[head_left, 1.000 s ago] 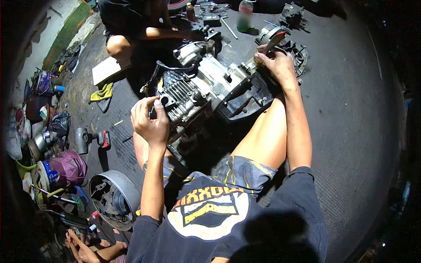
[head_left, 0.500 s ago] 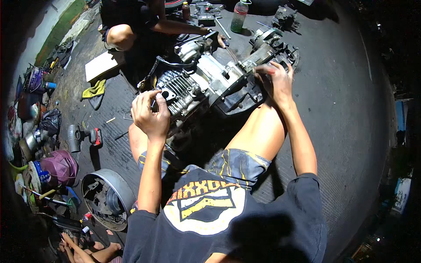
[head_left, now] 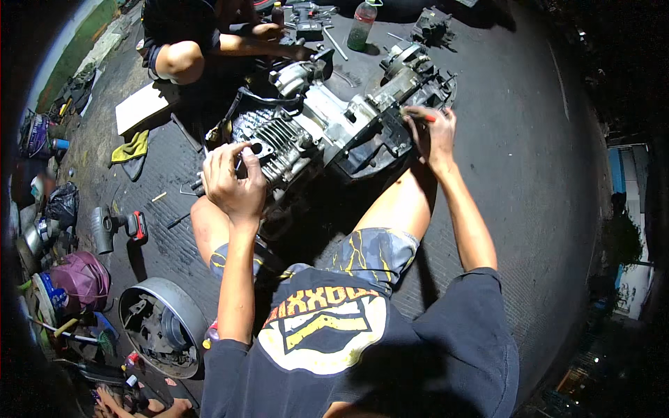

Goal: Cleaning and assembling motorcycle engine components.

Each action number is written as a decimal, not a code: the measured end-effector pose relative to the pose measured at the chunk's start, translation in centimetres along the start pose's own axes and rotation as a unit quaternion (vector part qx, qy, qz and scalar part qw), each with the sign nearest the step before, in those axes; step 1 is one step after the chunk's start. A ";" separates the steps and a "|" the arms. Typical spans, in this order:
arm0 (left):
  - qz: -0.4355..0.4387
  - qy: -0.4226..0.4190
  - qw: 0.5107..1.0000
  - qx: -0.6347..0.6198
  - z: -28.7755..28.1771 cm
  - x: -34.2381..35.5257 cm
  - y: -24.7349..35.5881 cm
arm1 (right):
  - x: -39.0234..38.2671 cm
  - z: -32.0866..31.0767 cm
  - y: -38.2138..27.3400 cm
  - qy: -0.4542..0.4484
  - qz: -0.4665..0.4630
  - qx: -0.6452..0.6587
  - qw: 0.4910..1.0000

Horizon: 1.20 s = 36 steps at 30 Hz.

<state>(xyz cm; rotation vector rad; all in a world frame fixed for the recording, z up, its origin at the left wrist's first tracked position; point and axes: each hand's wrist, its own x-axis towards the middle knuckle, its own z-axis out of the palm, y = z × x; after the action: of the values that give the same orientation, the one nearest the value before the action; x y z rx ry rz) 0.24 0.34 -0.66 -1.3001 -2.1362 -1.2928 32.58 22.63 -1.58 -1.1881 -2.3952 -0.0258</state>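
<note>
An engine assembly (head_left: 348, 115) with a finned cylinder head (head_left: 279, 139) rests at my legs, tilted across the middle of the view. My left hand (head_left: 230, 177) grips the near left edge of the cylinder head beside a round dark hole, fingertips curled over it. On the right, my right hand (head_left: 437, 139) is closed round a slim red tool (head_left: 428, 117), held against the black casing (head_left: 380, 146); the tool's tip is too small to make out.
A co-worker's bent leg (head_left: 180, 63) and hands are at the upper left. Nearby lie a white board (head_left: 143, 108), yellow cloth (head_left: 129, 146) and power tool (head_left: 136, 226). A metal tub of parts (head_left: 127, 313) is lower left; a bottle (head_left: 359, 38) stands behind the engine.
My right hand has come down and left, changing the tool's angle. My left hand stays on the cylinder head. The co-worker's hands have moved, and the view has shifted slightly.
</note>
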 end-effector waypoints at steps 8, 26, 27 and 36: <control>0.004 -0.008 1.000 0.003 -0.1 0.4 0.0 | 1.2 -3.0 -1.7 -0.036 -0.020 -0.014 0.999; -0.018 0.035 0.999 -0.010 -0.3 0.3 -0.1 | 7.2 -0.9 -2.3 -0.104 0.190 0.134 0.967; -0.016 0.039 0.999 -0.007 -0.3 0.3 -0.2 | 7.8 0.2 -1.6 -0.109 0.174 0.192 0.960; -0.025 0.044 0.999 0.004 0.1 0.1 -0.4 | 12.1 1.4 -0.5 -0.133 0.107 -0.005 0.985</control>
<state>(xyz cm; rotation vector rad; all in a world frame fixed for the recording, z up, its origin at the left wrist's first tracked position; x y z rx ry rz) -0.15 0.42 -0.85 -1.1697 -2.1240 -1.3341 25.38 31.66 2.23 -1.5313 -2.4765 0.2012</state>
